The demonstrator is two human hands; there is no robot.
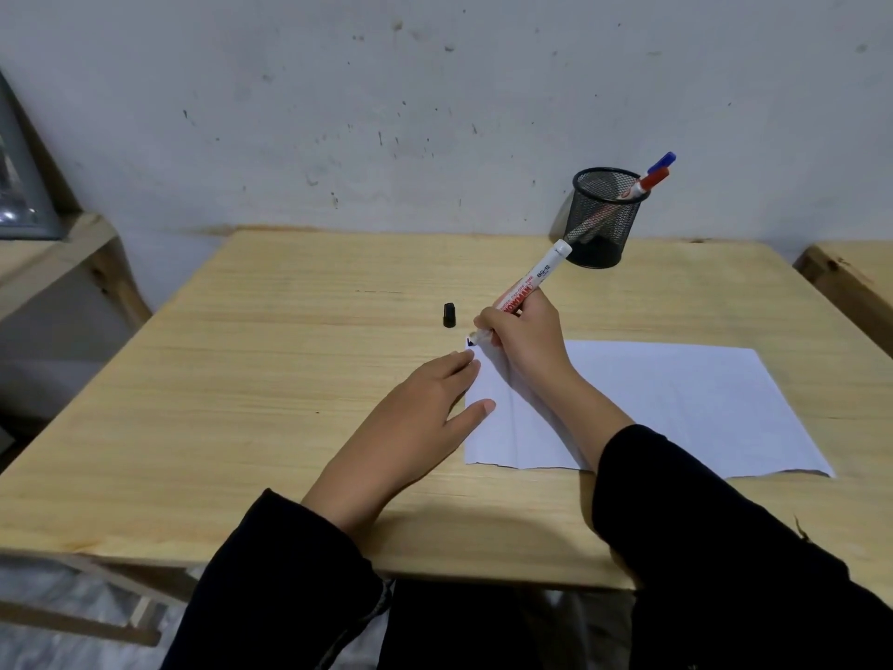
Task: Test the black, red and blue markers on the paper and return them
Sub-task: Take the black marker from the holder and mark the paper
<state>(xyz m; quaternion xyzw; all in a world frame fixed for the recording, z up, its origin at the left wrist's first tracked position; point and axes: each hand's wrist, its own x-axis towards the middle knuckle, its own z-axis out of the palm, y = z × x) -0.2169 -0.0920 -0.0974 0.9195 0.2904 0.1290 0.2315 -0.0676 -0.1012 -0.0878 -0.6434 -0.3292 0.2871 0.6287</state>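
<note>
My right hand (524, 336) grips an uncapped white marker (536, 278) with its tip on the top left corner of the white paper (676, 403), where a small dark mark shows. The marker's black cap (449, 315) lies on the table just left of the tip. My left hand (410, 418) rests flat with its fingers apart, fingertips pressing the paper's left edge. A black mesh pen holder (604, 220) stands at the back of the table with the red marker (650, 182) and the blue marker (663, 162) leaning in it.
The wooden table (241, 379) stands against a scuffed white wall. Another wooden surface (855, 282) borders it on the right, and a wooden shelf with a framed panel (24, 186) stands at the left.
</note>
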